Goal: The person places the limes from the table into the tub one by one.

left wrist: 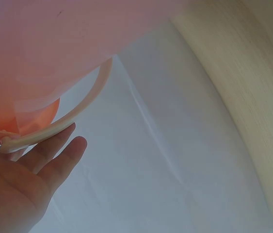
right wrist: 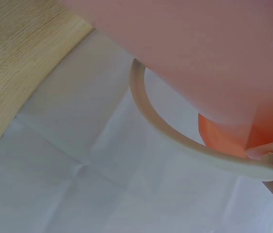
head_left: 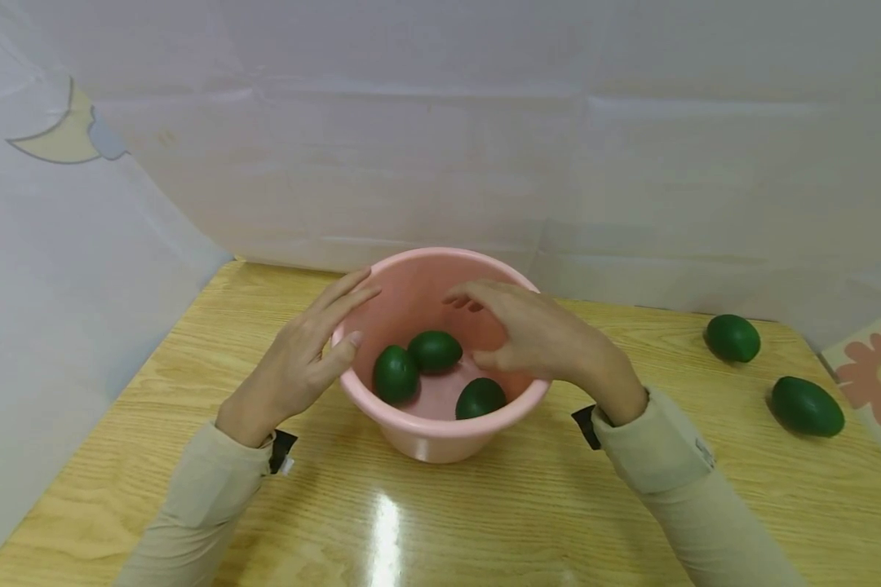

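1. Your left hand lies against the pink bowl at its 9 o'clock rim, fingers straight and loosely spread, thumb touching the lip. It steadies the bowl from the side rather than gripping it.
2. Your right hand hovers over the 3 o'clock half of the bowl, palm down, fingers relaxed and slightly bent, nothing held. Contact with the rim cannot be told from the head view.
3. In the left wrist view the left hand's fingers lie flat under the pale handle loop, confirming an unclenched hold. The right wrist view shows the same loop with only a fingertip at the frame's edge.
4. Three green avocados sit touching or nearly so on the bowl floor; the walls keep them from rolling.
5. Two more avocados lie loose on the surface at 3 o'clock of the bowl, well apart from it.
6. The bowl stands upright, central on the surface, toward 12 o'clock.
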`<state>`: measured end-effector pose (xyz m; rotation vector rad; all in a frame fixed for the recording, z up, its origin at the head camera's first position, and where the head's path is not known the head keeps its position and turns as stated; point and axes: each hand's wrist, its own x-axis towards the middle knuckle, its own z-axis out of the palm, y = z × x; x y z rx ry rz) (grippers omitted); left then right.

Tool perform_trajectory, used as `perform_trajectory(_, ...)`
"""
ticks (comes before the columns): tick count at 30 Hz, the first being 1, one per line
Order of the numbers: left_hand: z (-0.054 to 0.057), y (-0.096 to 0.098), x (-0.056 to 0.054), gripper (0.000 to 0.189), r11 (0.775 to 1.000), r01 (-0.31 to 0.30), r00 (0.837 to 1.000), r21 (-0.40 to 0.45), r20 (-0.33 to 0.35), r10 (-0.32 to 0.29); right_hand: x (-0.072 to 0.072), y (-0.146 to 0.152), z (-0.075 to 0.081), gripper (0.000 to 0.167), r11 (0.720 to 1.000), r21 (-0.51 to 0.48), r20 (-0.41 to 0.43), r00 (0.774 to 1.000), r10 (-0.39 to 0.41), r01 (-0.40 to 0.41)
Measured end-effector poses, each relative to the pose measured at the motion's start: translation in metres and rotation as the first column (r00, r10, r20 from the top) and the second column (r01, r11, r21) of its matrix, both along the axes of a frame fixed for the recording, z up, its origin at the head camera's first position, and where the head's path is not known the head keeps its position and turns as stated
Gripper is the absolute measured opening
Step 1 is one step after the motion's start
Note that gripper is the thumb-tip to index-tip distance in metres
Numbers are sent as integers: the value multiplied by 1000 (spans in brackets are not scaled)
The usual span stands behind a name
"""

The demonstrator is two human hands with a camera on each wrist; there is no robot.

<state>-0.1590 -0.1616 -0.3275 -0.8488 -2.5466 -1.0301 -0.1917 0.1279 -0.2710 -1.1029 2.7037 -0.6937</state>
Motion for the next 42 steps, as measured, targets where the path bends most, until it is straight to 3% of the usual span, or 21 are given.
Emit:
perform_trajectory(26, 0, 1, 1, 53, 1000, 0, 1000, 3, -4, 0, 2, 9, -5, 47, 991, -134, -87, 996, 15, -27)
perform_trajectory(34, 1, 1, 0, 54, 1000, 0, 1000, 4, -2, 0, 3, 9, -7, 40, 978, -206, -109, 994, -11, -12)
perform_trajectory(42, 1, 1, 0, 53, 1000, 0, 1000, 1, -6, 0, 4, 11, -7, 42, 970, -243, -113, 993, -35, 7)
